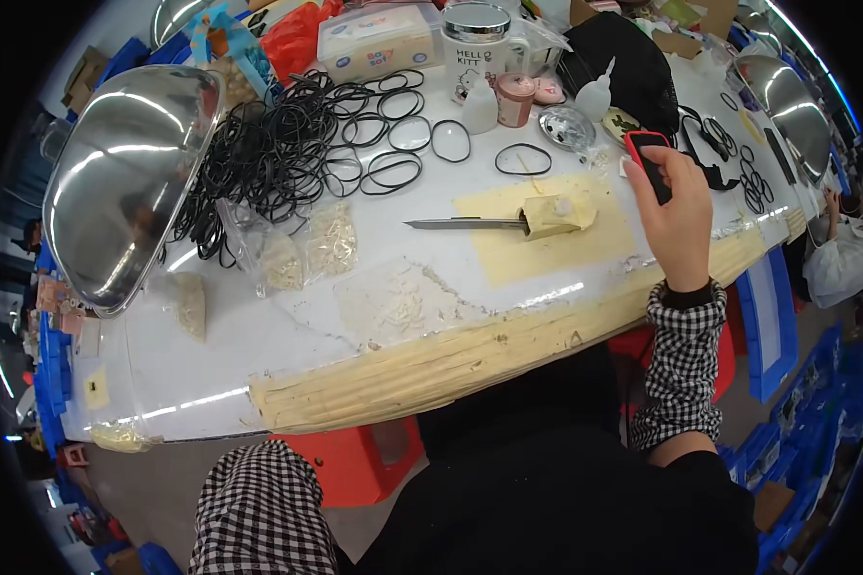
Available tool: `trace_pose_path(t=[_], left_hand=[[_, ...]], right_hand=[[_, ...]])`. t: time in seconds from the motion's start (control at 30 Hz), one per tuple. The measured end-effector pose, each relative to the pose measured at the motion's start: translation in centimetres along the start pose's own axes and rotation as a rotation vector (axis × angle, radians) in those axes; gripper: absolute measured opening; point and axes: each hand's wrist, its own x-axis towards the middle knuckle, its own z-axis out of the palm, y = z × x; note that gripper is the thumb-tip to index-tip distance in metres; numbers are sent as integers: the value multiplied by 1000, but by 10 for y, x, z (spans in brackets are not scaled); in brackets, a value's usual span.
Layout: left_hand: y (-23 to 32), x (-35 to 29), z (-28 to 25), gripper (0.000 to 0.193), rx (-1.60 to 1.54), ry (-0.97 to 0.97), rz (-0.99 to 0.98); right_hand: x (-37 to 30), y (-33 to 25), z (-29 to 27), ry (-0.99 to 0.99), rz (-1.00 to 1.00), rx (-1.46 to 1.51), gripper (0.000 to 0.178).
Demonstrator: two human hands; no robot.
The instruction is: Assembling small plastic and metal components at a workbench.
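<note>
One right hand (679,218) is seen above the right part of the bench (225,335), with a black phone-like object (650,141) gripped between its thumb and fingers. The object is rimmed in red (it is partly covered by the fingers) and is held well in from the near edge. The wrist is wrapped in a black-and-white checked sleeve (681,355). Of the left arm, only another checked sleeve (259,508) is shown below the near edge, so the state of the left hand cannot be told.

Just beyond the phone-like object, toward the far edge, a black mesh bag (618,67) is heaped. A clear round dish (568,127) and a white nozzle bottle (594,99) are placed to its left. Nearer the middle, a metal blade (465,223) is seen jutting from a tape-wrapped block (554,217), by which a yellow sheet (508,265) is partly covered.

Along the far edge, a pink cup (515,101), a white mug (470,62) topped with a mirrored lid, and a plastic tub (379,43) are lined up. Toward the left end, black bands (268,134) are piled in a tangle beside a tilted steel bowl (129,182). Small clear bags (331,240) (pale bits are contained in them) are laid between the bands and the near edge, which is covered with yellow tape (431,381).
</note>
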Motion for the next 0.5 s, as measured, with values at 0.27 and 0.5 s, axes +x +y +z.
trace_pose_path(t=[0.27, 0.5], left_hand=[[1, 9, -2, 26, 42, -91, 63], [4, 11, -5, 25, 14, -121, 5]], right_hand=[[-23, 77, 1, -255, 247, -307, 69], [-22, 100, 6, -229, 177, -221, 77]])
